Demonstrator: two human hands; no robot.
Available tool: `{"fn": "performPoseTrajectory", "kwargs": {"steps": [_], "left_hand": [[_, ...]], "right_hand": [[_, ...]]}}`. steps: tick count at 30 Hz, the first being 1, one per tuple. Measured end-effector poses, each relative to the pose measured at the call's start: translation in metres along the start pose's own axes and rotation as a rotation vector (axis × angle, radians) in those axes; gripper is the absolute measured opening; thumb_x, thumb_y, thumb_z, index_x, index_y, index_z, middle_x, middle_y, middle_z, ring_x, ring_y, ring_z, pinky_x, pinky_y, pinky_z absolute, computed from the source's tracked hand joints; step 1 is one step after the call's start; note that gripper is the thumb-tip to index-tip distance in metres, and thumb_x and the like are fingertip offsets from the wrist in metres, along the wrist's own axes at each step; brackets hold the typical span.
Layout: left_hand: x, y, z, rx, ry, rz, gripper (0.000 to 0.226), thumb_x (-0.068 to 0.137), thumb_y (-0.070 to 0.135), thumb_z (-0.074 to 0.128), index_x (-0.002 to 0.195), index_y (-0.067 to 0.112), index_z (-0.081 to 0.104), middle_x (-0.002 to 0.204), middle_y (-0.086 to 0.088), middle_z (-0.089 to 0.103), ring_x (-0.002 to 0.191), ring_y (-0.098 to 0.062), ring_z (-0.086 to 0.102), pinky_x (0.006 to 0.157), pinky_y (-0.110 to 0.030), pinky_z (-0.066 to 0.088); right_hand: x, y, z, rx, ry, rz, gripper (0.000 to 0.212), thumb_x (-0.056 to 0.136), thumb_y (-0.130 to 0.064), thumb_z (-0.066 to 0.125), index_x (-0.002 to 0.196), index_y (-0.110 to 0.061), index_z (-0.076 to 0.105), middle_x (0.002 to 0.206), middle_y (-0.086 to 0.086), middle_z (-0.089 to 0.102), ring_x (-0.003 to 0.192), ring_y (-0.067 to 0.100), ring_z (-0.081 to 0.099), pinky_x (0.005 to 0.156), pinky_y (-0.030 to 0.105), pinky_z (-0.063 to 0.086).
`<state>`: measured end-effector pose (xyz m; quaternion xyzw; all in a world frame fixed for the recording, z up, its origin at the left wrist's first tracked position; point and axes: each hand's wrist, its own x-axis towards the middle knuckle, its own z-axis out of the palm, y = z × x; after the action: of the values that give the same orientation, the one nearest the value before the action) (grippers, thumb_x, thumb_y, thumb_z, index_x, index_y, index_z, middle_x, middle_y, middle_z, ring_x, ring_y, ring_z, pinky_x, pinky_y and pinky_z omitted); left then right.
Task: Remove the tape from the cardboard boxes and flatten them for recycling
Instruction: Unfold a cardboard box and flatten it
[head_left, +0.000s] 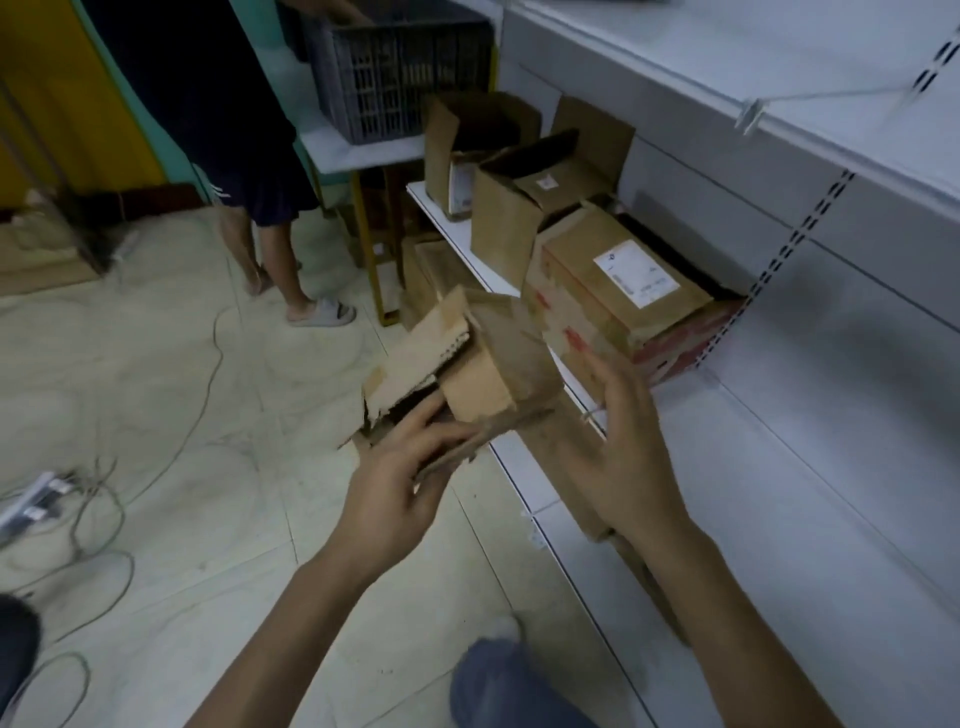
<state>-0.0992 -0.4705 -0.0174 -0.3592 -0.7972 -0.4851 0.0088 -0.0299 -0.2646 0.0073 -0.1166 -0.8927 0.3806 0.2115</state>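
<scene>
A person crouched on a tiled floor (218, 545) holds a torn, partly collapsed cardboard box (483, 364) in the air beside a white metal shelf (452, 228). The left hand (400, 467) grips the box from below, fingers curled around its ragged lower edge. The right hand (623, 447) is released, its fingers spread and nearly straight just to the right of the box; whether it touches the cardboard cannot be told. The box's flaps hang open and its top edge shows ripped corrugation. On the shelf behind it, a closed box with a white label (623, 291) and red printing lies nearest the hands, with two open boxes further along, one (519, 218) just beside it and another (467, 150) at the far end. Past the shelf, a grey plastic crate (400, 73) sits on a small white desk (363, 148), where a second person in dark shorts and pale slippers (327, 312) stands. Loose cables (104, 499) trail across the floor at left, near a power strip (31, 501). The crouching person's knee in blue denim (509, 686) shows at the bottom.
</scene>
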Motion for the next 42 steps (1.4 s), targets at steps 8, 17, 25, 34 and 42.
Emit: {"fn": "performPoseTrajectory", "kwargs": {"steps": [8, 17, 25, 34, 42], "left_hand": [[0.097, -0.01, -0.013, 0.449, -0.05, 0.209, 0.048, 0.075, -0.004, 0.073, 0.115, 0.023, 0.07, 0.123, -0.013, 0.056, 0.103, -0.034, 0.056, 0.067, -0.042, 0.054], [0.17, -0.008, -0.006, 0.774, -0.071, 0.604, 0.036, 0.071, 0.01, 0.054, 0.101, 0.022, 0.07, 0.125, -0.013, 0.06, 0.127, -0.033, 0.038, 0.102, -0.047, 0.03], [0.219, -0.012, -0.06, 0.757, -0.211, 0.929, 0.042, 0.06, 0.025, 0.087, 0.1, 0.027, 0.072, 0.137, -0.005, 0.056, 0.129, -0.024, 0.038, 0.102, -0.045, 0.043], [0.265, -0.034, -0.123, 0.598, -0.136, 1.347, 0.028, 0.081, 0.023, 0.066, 0.108, 0.022, 0.07, 0.127, 0.001, 0.064, 0.119, -0.021, 0.057, 0.097, -0.042, 0.042], [0.25, -0.025, -0.125, 0.129, 0.042, 0.503, 0.054, 0.082, 0.052, 0.049, 0.107, 0.007, 0.066, 0.106, -0.016, 0.068, 0.105, -0.036, 0.062, 0.1, -0.06, 0.037]], "right_hand": [[0.096, -0.007, 0.018, 0.607, -0.043, 0.071, 0.047, 0.091, 0.004, 0.043, 0.115, -0.031, 0.064, 0.101, -0.014, 0.07, 0.091, 0.01, 0.066, 0.069, 0.024, 0.055], [0.145, -0.039, 0.02, 0.353, 0.19, 0.114, 0.081, 0.057, -0.066, 0.071, 0.128, -0.041, 0.041, 0.12, -0.033, 0.052, 0.112, -0.012, 0.049, 0.091, 0.014, 0.045], [0.172, -0.088, 0.038, 0.389, 0.631, 0.202, 0.033, 0.088, -0.026, 0.063, 0.12, -0.028, 0.056, 0.108, -0.011, 0.064, 0.099, 0.003, 0.06, 0.081, 0.021, 0.049], [0.169, -0.152, 0.052, 0.462, 0.986, 0.27, 0.028, 0.093, -0.005, 0.047, 0.079, -0.021, 0.065, 0.074, 0.001, 0.063, 0.069, 0.007, 0.055, 0.065, 0.032, 0.046], [0.136, -0.188, 0.073, 0.545, 1.083, 0.205, 0.045, 0.085, 0.009, 0.048, 0.081, -0.029, 0.073, 0.073, -0.012, 0.072, 0.066, 0.001, 0.066, 0.05, 0.012, 0.049]]}}
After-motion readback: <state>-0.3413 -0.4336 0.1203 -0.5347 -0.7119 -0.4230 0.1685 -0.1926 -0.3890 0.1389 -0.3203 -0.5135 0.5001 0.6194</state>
